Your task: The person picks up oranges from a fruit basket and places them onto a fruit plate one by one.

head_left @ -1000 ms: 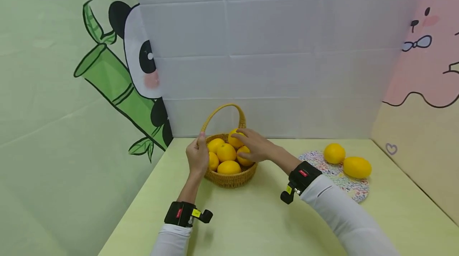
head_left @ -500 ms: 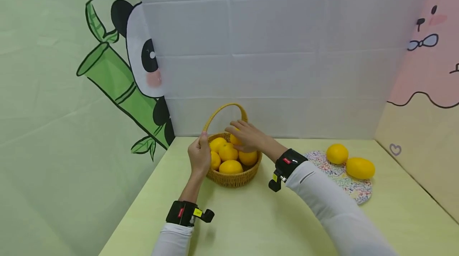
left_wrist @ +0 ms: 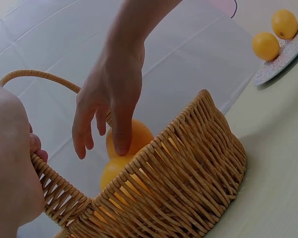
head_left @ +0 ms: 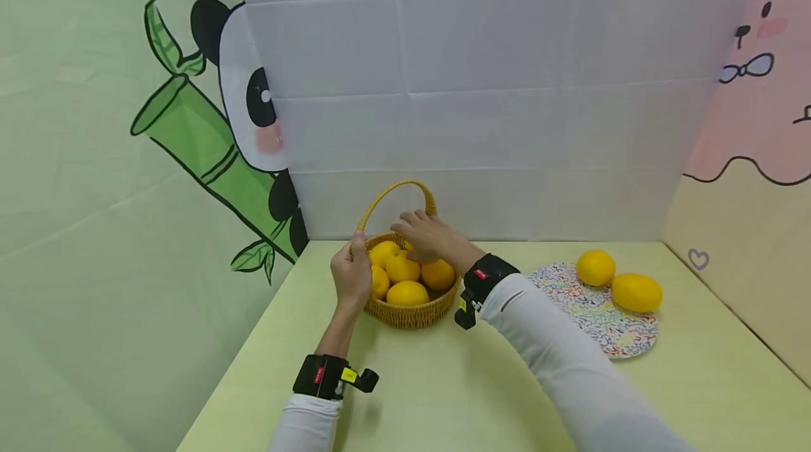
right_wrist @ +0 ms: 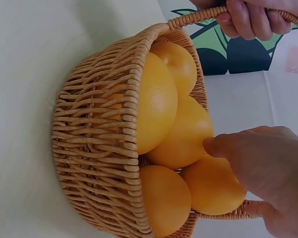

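My left hand (head_left: pixel 351 272) grips the left side of the handle (head_left: pixel 400 184) of a woven wicker basket (head_left: pixel 412 317). Several oranges (head_left: pixel 407 293) fill the basket, which stands upright on the table. Above its back right part is my right hand (head_left: pixel 431 235), palm down and fingers apart. In the left wrist view, the thumb of that right hand (left_wrist: pixel 111 84) overlaps an orange (left_wrist: pixel 139 134), while the other fingers hang apart from it. Seen from the right wrist, the thumb tip lies right at an orange (right_wrist: pixel 186 134). The hand hides the rearmost fruit in the head view.
On the right of the table lies a round plate (head_left: pixel 560 290) with a colourful speckled pattern. It bears a round orange (head_left: pixel 595 267) and a longer yellow fruit (head_left: pixel 636 292). Behind the basket hangs a pale cloth wall (head_left: pixel 481 135); a printed green one (head_left: pixel 127 283) stands at left.
My right hand has moved left and slightly back across the basket, and now covers the rear orange. My left hand keeps its hold on the handle.
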Available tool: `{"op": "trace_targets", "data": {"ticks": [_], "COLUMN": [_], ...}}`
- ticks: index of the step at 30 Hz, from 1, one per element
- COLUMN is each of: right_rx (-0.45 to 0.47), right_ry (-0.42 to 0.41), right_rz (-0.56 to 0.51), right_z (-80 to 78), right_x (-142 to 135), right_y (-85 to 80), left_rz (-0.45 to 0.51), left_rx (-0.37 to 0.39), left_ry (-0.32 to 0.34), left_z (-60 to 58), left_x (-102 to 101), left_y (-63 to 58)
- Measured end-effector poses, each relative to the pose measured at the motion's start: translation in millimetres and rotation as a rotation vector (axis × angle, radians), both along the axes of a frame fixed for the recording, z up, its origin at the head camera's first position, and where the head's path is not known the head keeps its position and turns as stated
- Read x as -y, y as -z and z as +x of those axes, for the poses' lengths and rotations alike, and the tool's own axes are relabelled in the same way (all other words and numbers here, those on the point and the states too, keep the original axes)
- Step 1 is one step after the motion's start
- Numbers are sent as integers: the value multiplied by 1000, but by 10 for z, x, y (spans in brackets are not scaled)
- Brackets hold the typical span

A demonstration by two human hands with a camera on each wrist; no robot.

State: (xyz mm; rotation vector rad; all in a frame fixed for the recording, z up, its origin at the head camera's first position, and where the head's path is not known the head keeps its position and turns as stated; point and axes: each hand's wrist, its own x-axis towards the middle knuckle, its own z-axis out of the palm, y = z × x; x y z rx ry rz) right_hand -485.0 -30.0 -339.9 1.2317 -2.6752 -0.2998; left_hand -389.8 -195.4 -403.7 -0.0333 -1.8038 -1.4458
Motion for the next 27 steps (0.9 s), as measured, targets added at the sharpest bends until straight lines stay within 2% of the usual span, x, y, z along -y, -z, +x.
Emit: {"op": "trace_targets", "data": {"ticks": [3, 6, 18, 27], "right_rx": [48, 53, -88, -128], "right_ry": [13, 26, 5, -17], "right_rz": [-23, -2, 83, 38], "right_z": [-24, -48, -45, -56], "right_x": [-5, -19, -68, -77], "right_y": [43, 91, 200, 236], "left_rz": [-2, -6, -2, 6], "left_rx": [9, 13, -13, -21], "left_ry": [-6, -16, -23, -11], "left_z": [-1, -3, -12, -9], "left_x": [1, 1, 6, 2], "left_y": [8, 17, 26, 5]}}
